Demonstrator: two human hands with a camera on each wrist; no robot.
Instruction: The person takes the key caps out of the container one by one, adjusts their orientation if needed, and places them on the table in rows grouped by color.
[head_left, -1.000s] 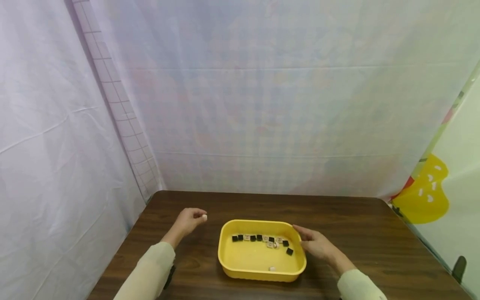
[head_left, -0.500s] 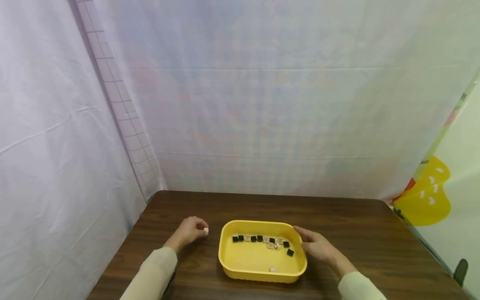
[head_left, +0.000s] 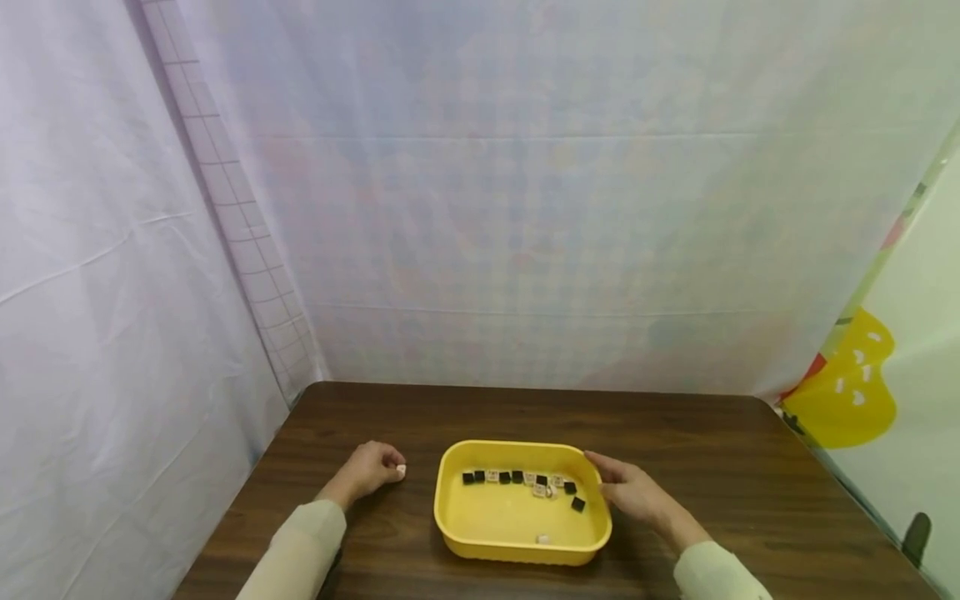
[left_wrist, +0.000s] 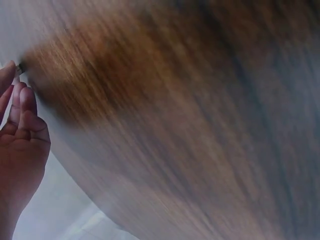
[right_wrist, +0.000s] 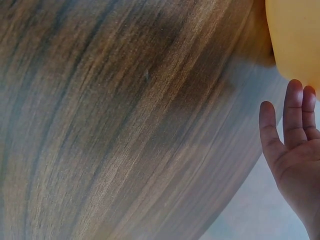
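Left of the tray, close over the table, my left hand [head_left: 371, 468] pinches a small white block [head_left: 402, 469] between thumb and fingertips. In the left wrist view only a sliver of the block [left_wrist: 19, 70] shows, light with a dark edge. My right hand [head_left: 636, 493] touches the right side of the yellow tray [head_left: 517, 552]; its fingers [right_wrist: 292, 107] are straight in the right wrist view. Inside the tray, several small black blocks [head_left: 505, 477] and white marked blocks [head_left: 492, 476] form a rough row along the far wall. One white block [head_left: 543, 539] lies near the front wall.
The dark brown wooden table [head_left: 675, 425] extends around the tray. White cloth [head_left: 525, 250] hangs behind it, and another sheet [head_left: 112, 292] hangs at the left. At the right is a cloth with a yellow print [head_left: 847, 392].
My left hand has come down toward the table with the white block, then shifted slightly left. The right hand stays at the tray, and the blocks in the tray keep their places.
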